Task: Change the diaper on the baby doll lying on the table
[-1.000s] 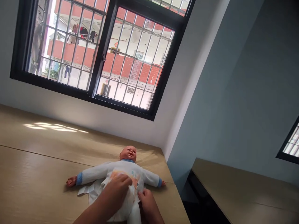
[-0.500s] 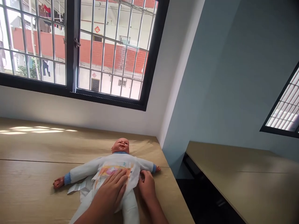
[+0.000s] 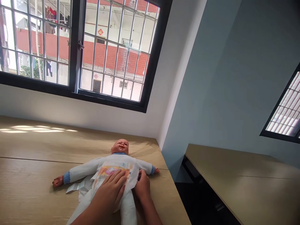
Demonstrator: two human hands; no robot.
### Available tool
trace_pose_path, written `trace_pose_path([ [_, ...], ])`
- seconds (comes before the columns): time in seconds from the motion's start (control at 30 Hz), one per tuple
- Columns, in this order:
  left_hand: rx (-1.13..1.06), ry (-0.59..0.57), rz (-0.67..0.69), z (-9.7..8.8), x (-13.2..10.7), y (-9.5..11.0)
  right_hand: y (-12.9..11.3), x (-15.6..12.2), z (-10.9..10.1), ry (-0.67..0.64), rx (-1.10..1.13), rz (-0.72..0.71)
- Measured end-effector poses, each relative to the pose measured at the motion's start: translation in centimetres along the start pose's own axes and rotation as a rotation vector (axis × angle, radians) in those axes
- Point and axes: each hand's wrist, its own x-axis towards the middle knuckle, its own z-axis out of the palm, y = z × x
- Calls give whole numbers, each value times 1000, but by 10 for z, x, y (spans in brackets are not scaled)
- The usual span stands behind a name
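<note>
A baby doll in a white suit with blue cuffs lies on its back on the wooden table, arms spread. A white diaper with a coloured print lies over its belly, and one flap sticks out at the left. My left hand rests flat on the diaper front with fingers stretched. My right hand sits at the doll's right side by the diaper edge; its fingertips are tucked under the diaper and hidden.
A barred window fills the wall behind the table. The table's right edge drops into a dark gap, beyond which stands a second wooden table. Another small window is at the far right.
The view has swung from tilted to level. My left hand went from curled on the diaper to flat on it. My right hand shifted slightly up along the doll's side.
</note>
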Motion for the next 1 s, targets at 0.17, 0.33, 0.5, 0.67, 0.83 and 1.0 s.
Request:
trace_pose_path([
  [0.17, 11, -9, -1, 3, 0, 3, 10, 9, 12, 36, 272, 4],
  [0.33, -47, -174, 86, -8, 9, 6, 14, 11, 12, -1, 335, -26],
  [0.5, -85, -330, 57, -10, 34, 11, 13, 8, 5, -31, 427, -52],
  [0.67, -44, -358, -94, 6, 50, 13, 15, 1, -2, -10, 446, -24],
  [0.83, -28, -379, -237, 11, 57, 18, 18, -3, -6, -32, 527, 28],
  [1.0, 37, -336, -351, 10, 65, 27, 19, -5, -11, -54, 606, 41],
])
